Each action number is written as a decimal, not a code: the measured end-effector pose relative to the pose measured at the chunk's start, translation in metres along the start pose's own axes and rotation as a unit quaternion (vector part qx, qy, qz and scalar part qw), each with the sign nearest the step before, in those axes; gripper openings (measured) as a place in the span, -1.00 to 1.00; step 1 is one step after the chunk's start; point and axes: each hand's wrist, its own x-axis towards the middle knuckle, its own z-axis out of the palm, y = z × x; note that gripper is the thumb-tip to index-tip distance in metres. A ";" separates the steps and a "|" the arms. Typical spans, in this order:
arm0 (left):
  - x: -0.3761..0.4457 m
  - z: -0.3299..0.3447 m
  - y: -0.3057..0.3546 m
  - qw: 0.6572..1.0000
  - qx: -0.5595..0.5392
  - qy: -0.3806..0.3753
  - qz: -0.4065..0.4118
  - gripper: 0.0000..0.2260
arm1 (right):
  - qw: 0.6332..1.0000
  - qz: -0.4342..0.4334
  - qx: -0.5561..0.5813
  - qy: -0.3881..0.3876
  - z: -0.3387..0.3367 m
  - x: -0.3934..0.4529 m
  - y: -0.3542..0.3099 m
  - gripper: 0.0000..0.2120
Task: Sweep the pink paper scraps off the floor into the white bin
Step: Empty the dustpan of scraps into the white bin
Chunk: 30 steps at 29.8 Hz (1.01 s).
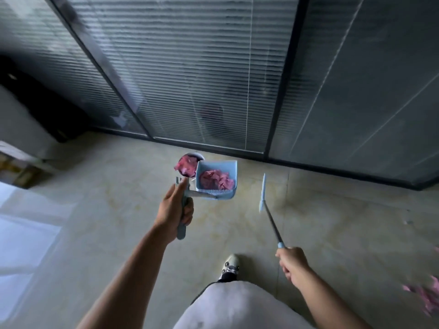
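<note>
My left hand (174, 208) grips the handle of a light blue dustpan (230, 169), held above the floor. Pink paper scraps (215, 180) lie heaped inside the pan. Just left of the pan stands the round white bin (201, 156), with pink scraps (186, 163) showing in its mouth. My right hand (293, 263) grips the end of a thin broom handle; the blue broom head (262, 194) hangs to the right of the dustpan. More pink scraps (425, 295) lie on the floor at the right edge.
A glass wall with blinds (202, 79) runs along the far side on a dark base rail. A dark cabinet (47, 110) stands at the far left. My white shoe (230, 265) is planted on the beige floor (118, 210) between both arms.
</note>
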 end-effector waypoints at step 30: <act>0.086 -0.026 -0.060 0.634 0.757 -0.125 0.101 -0.51 | 0.994 -0.043 -0.093 -0.032 0.035 -0.005 -0.019 -0.89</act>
